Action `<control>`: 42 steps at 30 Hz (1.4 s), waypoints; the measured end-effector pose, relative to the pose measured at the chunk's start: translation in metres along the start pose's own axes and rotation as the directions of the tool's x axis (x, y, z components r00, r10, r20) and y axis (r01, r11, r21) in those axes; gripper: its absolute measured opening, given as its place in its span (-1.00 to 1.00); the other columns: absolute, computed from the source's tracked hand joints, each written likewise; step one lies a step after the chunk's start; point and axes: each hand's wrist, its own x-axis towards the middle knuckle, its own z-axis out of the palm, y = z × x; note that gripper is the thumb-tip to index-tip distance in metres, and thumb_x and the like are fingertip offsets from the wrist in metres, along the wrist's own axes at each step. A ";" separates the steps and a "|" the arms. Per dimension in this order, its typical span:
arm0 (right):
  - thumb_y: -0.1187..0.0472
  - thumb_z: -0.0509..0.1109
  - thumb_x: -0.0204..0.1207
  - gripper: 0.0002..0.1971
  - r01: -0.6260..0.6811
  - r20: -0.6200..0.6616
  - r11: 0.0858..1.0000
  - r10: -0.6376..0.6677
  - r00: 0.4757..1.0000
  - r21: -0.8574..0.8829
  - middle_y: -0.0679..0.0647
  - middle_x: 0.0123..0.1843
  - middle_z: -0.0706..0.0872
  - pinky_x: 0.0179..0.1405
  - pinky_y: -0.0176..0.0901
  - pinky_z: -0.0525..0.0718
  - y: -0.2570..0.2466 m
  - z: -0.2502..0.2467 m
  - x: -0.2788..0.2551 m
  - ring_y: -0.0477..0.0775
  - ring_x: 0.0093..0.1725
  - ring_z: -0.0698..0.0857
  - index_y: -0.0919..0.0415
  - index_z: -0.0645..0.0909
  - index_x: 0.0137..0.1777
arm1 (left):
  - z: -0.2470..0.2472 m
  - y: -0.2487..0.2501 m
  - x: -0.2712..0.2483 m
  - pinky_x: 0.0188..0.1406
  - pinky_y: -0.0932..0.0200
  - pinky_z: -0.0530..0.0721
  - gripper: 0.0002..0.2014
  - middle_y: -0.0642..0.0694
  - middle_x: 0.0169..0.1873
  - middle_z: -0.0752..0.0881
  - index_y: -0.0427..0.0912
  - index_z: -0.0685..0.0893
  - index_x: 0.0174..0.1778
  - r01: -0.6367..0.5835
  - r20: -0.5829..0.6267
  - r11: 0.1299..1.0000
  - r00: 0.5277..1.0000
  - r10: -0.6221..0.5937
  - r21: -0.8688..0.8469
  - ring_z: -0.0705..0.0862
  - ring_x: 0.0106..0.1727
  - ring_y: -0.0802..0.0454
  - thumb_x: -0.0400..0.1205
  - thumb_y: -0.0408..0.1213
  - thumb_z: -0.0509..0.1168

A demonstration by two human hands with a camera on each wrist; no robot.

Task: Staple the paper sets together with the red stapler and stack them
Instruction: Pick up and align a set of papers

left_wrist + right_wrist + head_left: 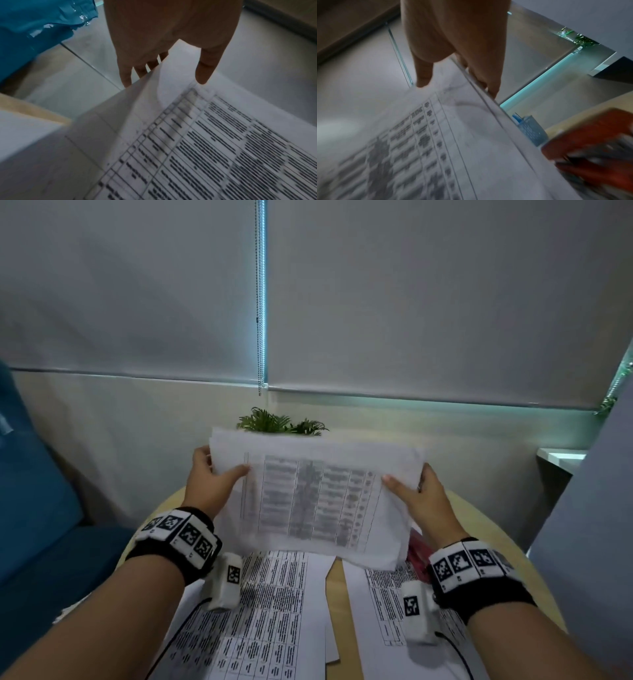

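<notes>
The round wooden table [486, 529] carries two spreads of printed sheets [274, 611], lying flat beneath the wrists. Above them, a paper set [318, 501] is held up in the air, tilted toward the person. The left hand [209, 484] pinches its left edge, thumb on the printed face, fingers behind; the right hand [424, 498] mirrors that on the right edge. The red stapler [418, 549] sits on the table, mostly hidden behind the raised set. A blue mesh cup [530, 129] stands near it; contents unclear, print blurred.
</notes>
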 end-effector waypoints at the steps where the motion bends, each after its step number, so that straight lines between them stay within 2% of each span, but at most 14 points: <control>1: 0.05 0.61 0.35 -0.48 -0.011 -0.014 1.000 0.010 1.000 -0.028 0.00 0.16 0.77 0.08 0.03 0.74 0.008 0.002 -0.002 0.04 0.12 0.76 0.04 0.56 0.30 | 0.001 -0.002 -0.002 0.12 0.04 0.55 -0.41 -0.07 0.16 0.56 -0.16 0.34 0.37 0.029 0.005 0.999 1.000 -0.029 0.019 0.57 0.13 -0.06 0.50 -0.28 0.46; 4: 0.03 0.50 0.48 -0.59 -0.036 -0.068 0.990 0.027 0.997 -0.139 0.01 0.16 0.77 0.19 0.21 0.69 0.023 0.005 -0.006 0.09 0.15 0.74 0.08 0.58 0.30 | 0.007 -0.012 -0.004 0.17 -0.07 0.59 -0.55 -0.15 0.17 0.58 -0.19 0.37 0.29 0.079 0.019 0.991 0.996 -0.081 0.108 0.59 0.15 -0.15 0.54 -0.31 0.39; 7: 0.12 0.41 0.57 -0.71 -0.020 -0.138 0.984 -0.005 0.990 -0.175 0.02 0.11 0.74 0.16 0.16 0.68 0.021 0.008 -0.005 0.11 0.11 0.73 0.13 0.54 0.25 | 0.011 -0.011 -0.006 0.11 -0.03 0.58 -0.74 -0.14 0.10 0.59 -0.15 0.38 0.17 0.044 0.008 0.993 0.999 -0.045 0.111 0.58 0.08 -0.13 0.62 -0.35 0.26; 11: 0.11 0.41 0.57 -0.59 -0.042 -0.161 0.984 0.013 0.987 -0.175 0.02 0.18 0.66 0.20 0.08 0.62 0.025 0.011 -0.004 0.07 0.11 0.66 0.14 0.39 0.34 | 0.018 -0.004 -0.011 0.09 -0.02 0.56 -0.59 -0.09 0.11 0.54 -0.19 0.29 0.34 0.071 0.081 0.995 0.994 -0.076 0.064 0.56 0.10 -0.11 0.63 -0.35 0.27; 15: 0.14 0.26 0.66 -0.81 -0.108 -0.193 0.969 0.065 0.979 -0.220 0.03 0.10 0.66 0.25 0.25 0.60 0.037 0.013 -0.002 0.17 0.12 0.65 0.04 0.35 0.20 | 0.022 -0.008 -0.014 0.08 0.02 0.53 -0.57 -0.10 0.15 0.53 -0.22 0.25 0.43 0.094 0.089 0.990 0.991 -0.104 0.108 0.55 0.11 -0.09 0.66 -0.36 0.20; 22: 0.17 0.27 0.66 -0.72 -0.101 -0.171 0.955 0.054 0.984 -0.280 0.02 0.18 0.67 0.28 0.16 0.60 0.026 0.012 -0.003 0.15 0.19 0.65 0.13 0.44 0.34 | 0.016 0.000 -0.008 -0.13 0.02 0.58 -0.75 -0.20 0.09 0.58 -0.23 0.34 0.26 0.068 0.056 0.982 0.995 -0.079 0.174 0.58 -0.02 -0.14 0.66 -0.40 0.09; 27: 0.19 0.26 0.66 -0.70 -0.193 -0.005 0.939 0.199 0.980 -0.285 0.00 0.24 0.67 0.34 0.09 0.57 0.020 0.007 -0.004 0.08 0.22 0.65 0.12 0.45 0.37 | 0.003 0.005 0.002 -0.37 0.15 0.43 -0.80 -0.15 -0.09 0.54 -0.23 0.35 0.15 0.101 0.051 0.935 0.991 -0.126 0.340 0.51 -0.21 -0.02 0.62 -0.48 0.07; 29: 0.12 0.26 0.64 -0.64 -0.235 0.035 0.900 0.266 0.963 -0.367 0.00 0.29 0.65 0.37 0.17 0.55 0.037 0.008 -0.003 0.10 0.28 0.63 0.08 0.41 0.42 | -0.001 0.003 0.005 -0.12 -0.01 0.56 -0.68 -0.23 0.07 0.55 -0.26 0.33 0.28 0.147 0.074 0.857 0.975 -0.210 0.494 0.57 0.01 -0.19 0.61 -0.44 0.15; 31: -0.06 0.26 0.60 -0.63 -0.285 0.070 0.833 0.359 0.931 -0.475 -0.05 0.28 0.63 0.36 0.10 0.55 0.041 0.011 -0.010 0.10 0.31 0.61 -0.11 0.37 0.38 | -0.001 -0.007 0.009 0.32 -0.13 0.45 -0.40 -0.35 0.39 0.39 -0.27 0.22 0.51 0.069 0.060 0.724 0.987 -0.151 0.686 0.42 0.37 -0.33 0.57 -0.36 0.29; 33: -0.07 0.20 0.65 -0.68 -0.273 0.107 0.785 0.393 0.913 -0.556 -0.08 0.23 0.59 0.17 -0.31 0.45 0.023 0.016 -0.025 0.03 0.33 0.56 -0.12 0.34 0.37 | 0.010 -0.012 0.006 0.48 -0.14 0.31 -0.27 -0.33 0.53 0.24 -0.22 0.15 0.60 -0.089 0.103 0.650 0.995 0.016 0.755 0.27 0.51 -0.30 0.55 -0.27 0.35; 35: 0.08 0.11 0.74 -0.66 -0.256 0.137 0.744 0.422 0.896 -0.618 0.06 0.30 0.56 -0.26 -0.37 0.29 0.006 0.020 -0.037 0.02 0.29 0.52 0.06 0.30 0.49 | 0.031 -0.010 -0.004 0.53 -0.14 0.28 -0.34 -0.25 0.56 0.24 -0.15 0.22 0.60 -0.312 0.272 0.644 0.948 0.165 0.699 0.28 0.53 -0.24 0.58 -0.23 0.31; 37: 0.11 0.09 0.76 -0.61 -0.243 0.165 0.754 0.421 0.892 -0.611 0.09 0.41 0.54 -0.37 -0.31 0.29 -0.014 0.026 -0.047 0.02 0.23 0.51 0.11 0.27 0.55 | 0.055 -0.006 -0.015 0.56 -0.12 0.23 -0.42 -0.14 0.59 0.23 -0.05 0.24 0.59 -0.491 0.474 0.615 0.856 0.208 0.617 0.27 0.56 -0.14 0.64 -0.22 0.23; 39: 0.12 0.11 0.74 -0.62 -0.185 0.204 0.781 0.371 0.906 -0.597 0.05 0.39 0.55 -0.33 -0.40 0.36 0.003 0.026 -0.038 -0.06 0.17 0.49 0.11 0.29 0.53 | 0.077 -0.001 -0.025 0.60 -0.14 0.05 -0.44 0.00 0.61 0.19 0.03 0.16 0.62 -0.590 0.599 0.556 0.777 0.194 0.585 0.20 0.59 0.01 0.68 -0.24 0.13; 42: 0.13 0.18 0.71 -0.60 -0.178 0.212 0.817 0.342 0.915 -0.548 -0.01 0.37 0.55 0.14 -0.29 0.39 0.020 0.032 -0.031 -0.02 0.34 0.52 0.13 0.31 0.52 | 0.100 0.005 -0.036 0.60 -0.17 -0.11 -0.40 0.04 0.43 0.45 0.05 0.13 0.62 -0.648 0.644 0.555 0.726 0.241 0.522 0.33 0.48 0.08 0.64 -0.35 0.05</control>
